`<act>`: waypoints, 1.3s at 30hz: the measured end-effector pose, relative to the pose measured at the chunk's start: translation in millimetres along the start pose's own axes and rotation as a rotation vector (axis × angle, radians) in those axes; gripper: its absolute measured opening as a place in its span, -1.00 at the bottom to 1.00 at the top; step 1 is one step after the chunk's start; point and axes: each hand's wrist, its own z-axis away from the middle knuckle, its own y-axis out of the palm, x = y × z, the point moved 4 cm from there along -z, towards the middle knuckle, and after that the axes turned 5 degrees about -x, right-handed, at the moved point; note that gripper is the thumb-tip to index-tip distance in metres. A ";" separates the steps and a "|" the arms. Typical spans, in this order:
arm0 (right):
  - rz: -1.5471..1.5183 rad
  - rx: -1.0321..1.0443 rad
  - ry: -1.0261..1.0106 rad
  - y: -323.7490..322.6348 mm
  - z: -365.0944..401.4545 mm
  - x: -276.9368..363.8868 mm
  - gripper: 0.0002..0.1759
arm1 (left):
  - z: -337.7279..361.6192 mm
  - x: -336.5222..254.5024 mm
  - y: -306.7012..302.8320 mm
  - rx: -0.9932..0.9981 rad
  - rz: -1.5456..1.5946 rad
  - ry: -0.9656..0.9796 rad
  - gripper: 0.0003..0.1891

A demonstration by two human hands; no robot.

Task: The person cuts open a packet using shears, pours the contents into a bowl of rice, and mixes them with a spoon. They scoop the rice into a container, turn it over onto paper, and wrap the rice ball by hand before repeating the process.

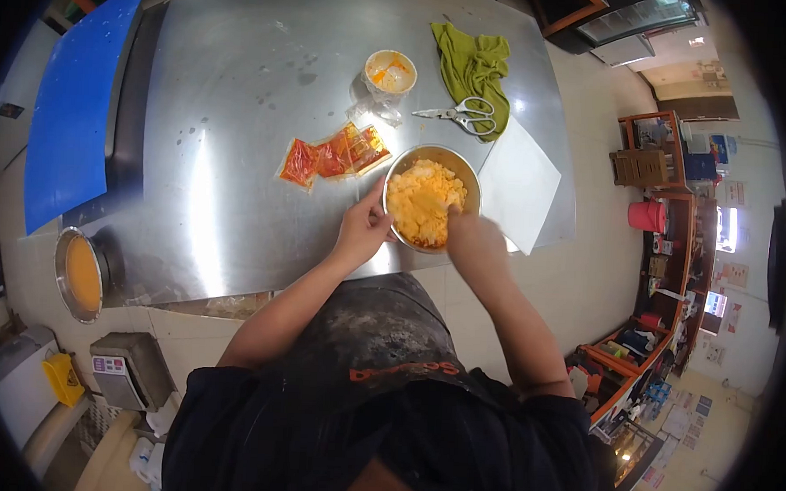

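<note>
A metal bowl [478, 187] at the table's front edge holds a lumpy yellow-orange mixture [424, 187] with red sauce at its lower edge. My left hand [365, 227] grips the bowl's left side, fingers curled against the wall. Closed and slightly blurred, my right hand [476, 245] is at the bowl's right rim. A blurred flat utensil [427, 200] reaches from it into the mixture; its exact kind cannot be made out. Just left of the bowl lie red sauce packets [334, 157] in clear plastic.
Behind the bowl are a sauce-stained tub [390, 72], crumpled plastic [378, 110], scissors [460, 114] and a green cloth [473, 63]. A white sheet [520, 185] lies right. A bowl of orange liquid [83, 272] and a blue board [83, 109] are at left.
</note>
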 end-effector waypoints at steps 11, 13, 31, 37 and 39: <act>-0.079 0.006 -0.012 -13.2 -8.9 2.0 -0.80 | 0.8 -5.4 -4.7 0.007 0.038 0.026 -0.27; -0.028 -0.037 0.009 14.8 -13.4 -9.4 -0.82 | 1.5 -4.3 -6.1 0.002 0.042 0.003 -0.27; -0.068 -0.094 -0.068 38.2 -25.0 -30.4 -0.86 | 7.5 -13.7 -5.6 -0.207 -0.009 0.017 -0.46; -0.141 -0.086 -0.072 47.1 -16.3 -45.1 -0.65 | -13.3 -58.3 -43.2 -0.380 -0.842 0.586 -0.40; -0.179 -0.083 -0.035 34.4 -8.1 -50.2 -0.56 | -43.8 -88.0 -42.6 -0.411 -0.803 0.430 -0.17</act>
